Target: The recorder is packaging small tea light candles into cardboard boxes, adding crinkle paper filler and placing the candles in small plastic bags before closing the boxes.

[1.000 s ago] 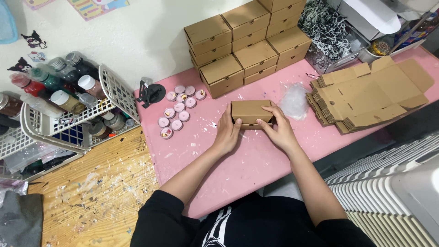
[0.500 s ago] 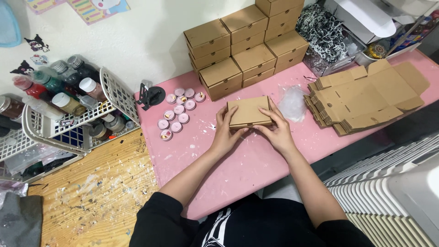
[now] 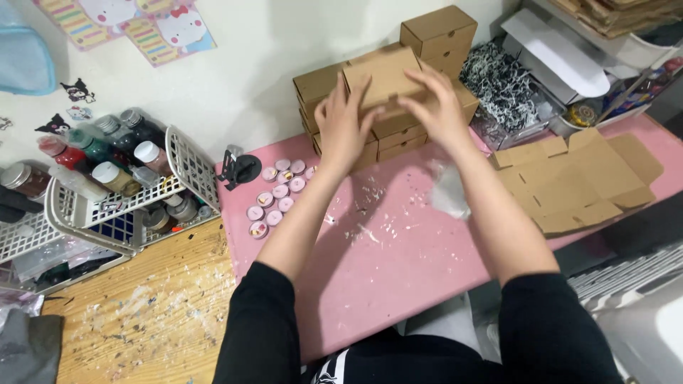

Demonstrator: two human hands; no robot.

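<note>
A small closed brown cardboard box [image 3: 384, 73] is held up over the back of the pink table [image 3: 398, 263], in front of a stack of matching boxes [image 3: 437, 35] against the wall. My left hand [image 3: 343, 128] grips its left end, and my right hand [image 3: 437, 107] grips its right side from above. Both arms in black sleeves reach forward across the table.
Several small pink round tins [image 3: 276, 195] lie left of centre beside a black tape dispenser [image 3: 238, 169]. Flat unfolded cardboard blanks [image 3: 580, 181] pile up at right, with a crumpled clear bag [image 3: 449, 190] nearby. A white wire basket of paint bottles [image 3: 107, 185] stands on the wooden desk [image 3: 142, 320].
Both hands have lifted the box from the middle of the table and carried it away toward the stack of boxes at the back. The camera view has shifted closer.
</note>
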